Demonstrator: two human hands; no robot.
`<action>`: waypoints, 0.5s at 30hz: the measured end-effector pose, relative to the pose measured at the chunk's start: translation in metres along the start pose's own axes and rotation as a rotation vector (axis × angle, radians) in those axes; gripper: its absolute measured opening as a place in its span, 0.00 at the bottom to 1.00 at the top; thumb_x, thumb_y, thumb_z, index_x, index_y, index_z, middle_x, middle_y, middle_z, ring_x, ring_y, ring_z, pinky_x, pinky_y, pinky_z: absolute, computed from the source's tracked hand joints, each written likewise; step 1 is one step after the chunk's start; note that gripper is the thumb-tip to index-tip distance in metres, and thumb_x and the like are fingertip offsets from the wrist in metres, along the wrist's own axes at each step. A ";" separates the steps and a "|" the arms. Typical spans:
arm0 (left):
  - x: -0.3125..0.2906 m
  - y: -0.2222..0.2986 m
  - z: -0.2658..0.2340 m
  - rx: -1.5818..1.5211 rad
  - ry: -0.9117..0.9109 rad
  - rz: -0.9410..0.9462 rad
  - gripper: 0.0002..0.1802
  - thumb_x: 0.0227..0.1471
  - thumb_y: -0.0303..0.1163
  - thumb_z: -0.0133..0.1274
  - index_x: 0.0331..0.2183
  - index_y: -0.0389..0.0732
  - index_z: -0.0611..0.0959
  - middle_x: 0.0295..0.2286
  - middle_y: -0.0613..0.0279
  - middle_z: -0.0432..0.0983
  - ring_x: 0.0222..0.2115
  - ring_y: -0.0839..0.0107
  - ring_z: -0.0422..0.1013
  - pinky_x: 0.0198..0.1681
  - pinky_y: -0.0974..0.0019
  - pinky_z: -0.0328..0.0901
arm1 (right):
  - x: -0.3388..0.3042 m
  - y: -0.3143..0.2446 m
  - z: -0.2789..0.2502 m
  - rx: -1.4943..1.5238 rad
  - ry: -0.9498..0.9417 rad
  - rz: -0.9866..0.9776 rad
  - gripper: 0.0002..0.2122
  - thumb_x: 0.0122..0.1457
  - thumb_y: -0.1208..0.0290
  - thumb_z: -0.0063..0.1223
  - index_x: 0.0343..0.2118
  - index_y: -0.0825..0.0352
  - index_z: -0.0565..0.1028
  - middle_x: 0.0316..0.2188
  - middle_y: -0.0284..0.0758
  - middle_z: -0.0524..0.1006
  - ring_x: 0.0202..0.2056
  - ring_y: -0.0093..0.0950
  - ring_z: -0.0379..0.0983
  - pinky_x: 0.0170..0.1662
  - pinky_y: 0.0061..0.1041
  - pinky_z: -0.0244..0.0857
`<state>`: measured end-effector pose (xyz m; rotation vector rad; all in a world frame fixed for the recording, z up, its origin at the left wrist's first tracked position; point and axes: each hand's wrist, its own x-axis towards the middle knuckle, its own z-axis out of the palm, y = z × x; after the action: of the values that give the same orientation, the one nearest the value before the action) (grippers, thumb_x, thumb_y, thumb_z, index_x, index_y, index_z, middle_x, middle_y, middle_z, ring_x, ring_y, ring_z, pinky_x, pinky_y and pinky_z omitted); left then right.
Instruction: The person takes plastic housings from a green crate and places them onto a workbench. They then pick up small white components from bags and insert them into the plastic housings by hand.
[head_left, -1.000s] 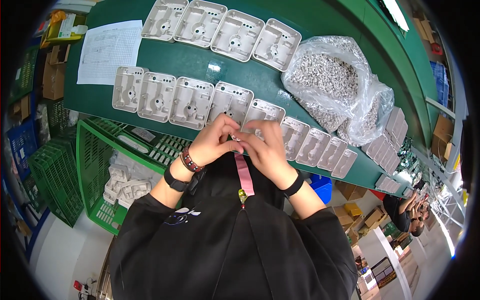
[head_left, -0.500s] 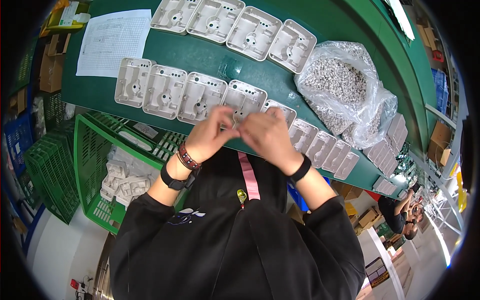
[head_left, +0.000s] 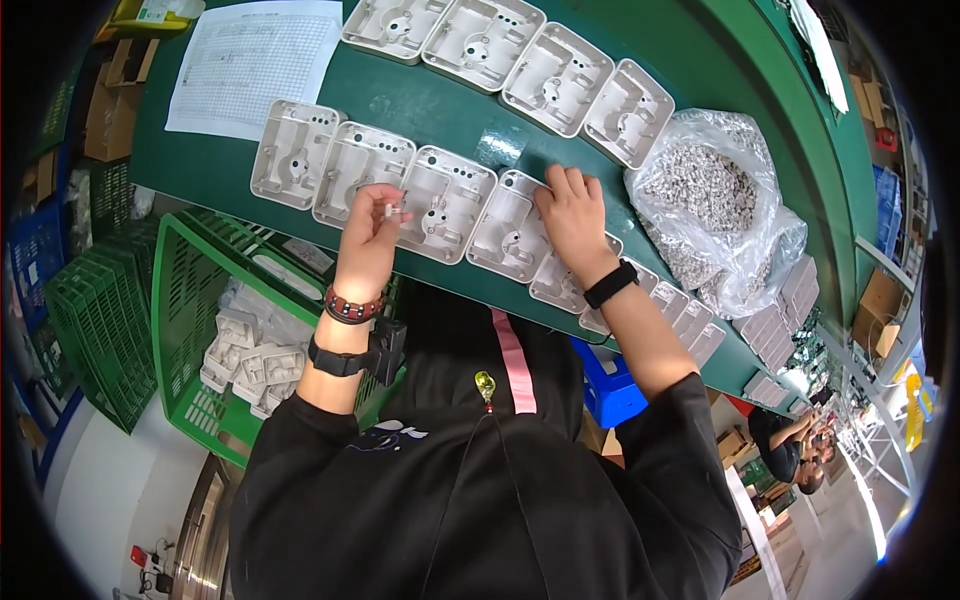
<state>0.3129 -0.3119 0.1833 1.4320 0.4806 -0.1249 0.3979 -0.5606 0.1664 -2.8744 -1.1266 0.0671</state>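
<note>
My left hand [head_left: 374, 225] is pinched around small whitish plastic pieces [head_left: 396, 212] above the near row of housings. It hovers between a light grey plastic housing [head_left: 345, 195] and the housing to its right [head_left: 445, 235]. Farther right, my right hand [head_left: 577, 215] has its fingers bent over the right wall of another open grey housing [head_left: 500, 245]. The thumb lies by that rim, and the palm hides part of the smaller housing [head_left: 556, 280] beside it. Each open housing shows moulded posts and round holes inside.
A second row of housings [head_left: 485, 45] stands farther back. Right of it sits a clear bag [head_left: 700, 190] of small grey parts. A printed sheet [head_left: 255, 70] lies at the left. Below the table edge, a green crate [head_left: 185, 330] holds more housings. A blue stool [head_left: 610, 390] is underneath.
My hands, together over a near-row housing before, have parted. The left has moved left with the small pieces; the right has moved right and away onto the housing's rim. The view has shifted slightly.
</note>
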 end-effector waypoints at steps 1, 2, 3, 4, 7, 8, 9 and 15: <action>0.000 0.004 0.003 -0.009 -0.013 0.017 0.13 0.47 0.15 0.43 0.38 0.37 0.68 0.33 0.64 0.67 0.32 0.77 0.66 0.39 0.75 0.62 | -0.002 0.000 -0.001 -0.007 0.016 0.003 0.03 0.42 0.71 0.50 0.22 0.60 0.73 0.32 0.31 0.67 0.38 0.27 0.62 0.40 0.27 0.55; -0.001 0.007 0.006 -0.005 -0.007 0.019 0.13 0.47 0.15 0.43 0.38 0.37 0.68 0.33 0.64 0.67 0.32 0.77 0.66 0.39 0.75 0.62 | 0.000 -0.003 -0.004 -0.012 0.035 0.005 0.04 0.42 0.71 0.50 0.23 0.60 0.73 0.33 0.31 0.68 0.39 0.27 0.63 0.41 0.27 0.55; -0.003 0.010 0.010 -0.053 -0.036 -0.038 0.13 0.47 0.15 0.45 0.38 0.37 0.68 0.32 0.64 0.68 0.33 0.77 0.67 0.39 0.74 0.63 | 0.000 -0.006 -0.009 -0.008 0.039 0.002 0.04 0.42 0.71 0.50 0.23 0.60 0.73 0.33 0.31 0.68 0.39 0.27 0.63 0.41 0.27 0.55; -0.005 0.012 0.015 -0.102 -0.065 -0.095 0.13 0.47 0.16 0.46 0.37 0.37 0.69 0.31 0.64 0.68 0.33 0.76 0.68 0.40 0.74 0.63 | -0.003 -0.009 -0.016 0.022 0.059 0.046 0.04 0.43 0.71 0.50 0.25 0.60 0.74 0.34 0.32 0.68 0.39 0.28 0.63 0.41 0.27 0.55; -0.007 0.011 0.022 -0.184 -0.126 -0.154 0.14 0.46 0.16 0.49 0.37 0.37 0.69 0.30 0.64 0.70 0.33 0.76 0.69 0.40 0.73 0.64 | 0.002 -0.028 -0.049 0.090 0.105 0.111 0.05 0.44 0.73 0.52 0.27 0.62 0.75 0.36 0.34 0.68 0.40 0.31 0.63 0.41 0.26 0.56; -0.010 0.005 0.027 -0.223 -0.177 -0.171 0.15 0.45 0.16 0.50 0.37 0.37 0.68 0.29 0.64 0.70 0.33 0.76 0.69 0.39 0.73 0.64 | 0.003 -0.044 -0.060 0.429 0.117 0.180 0.05 0.45 0.74 0.52 0.28 0.63 0.75 0.36 0.34 0.69 0.38 0.31 0.64 0.41 0.27 0.56; -0.014 0.004 0.029 -0.262 -0.237 -0.187 0.16 0.44 0.16 0.51 0.37 0.37 0.68 0.29 0.64 0.71 0.33 0.75 0.70 0.39 0.73 0.65 | 0.004 -0.058 -0.067 0.764 0.127 0.254 0.06 0.46 0.75 0.53 0.29 0.64 0.75 0.35 0.35 0.70 0.37 0.32 0.66 0.40 0.27 0.57; -0.021 0.014 0.021 -0.010 -0.303 -0.048 0.20 0.38 0.21 0.59 0.35 0.37 0.68 0.27 0.63 0.71 0.29 0.77 0.70 0.33 0.75 0.65 | 0.010 -0.076 -0.064 1.115 -0.110 0.206 0.06 0.45 0.76 0.55 0.28 0.64 0.74 0.30 0.34 0.72 0.31 0.31 0.69 0.39 0.27 0.57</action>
<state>0.3046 -0.3339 0.2059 1.3635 0.2657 -0.3716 0.3573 -0.4999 0.2349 -1.9507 -0.5005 0.6352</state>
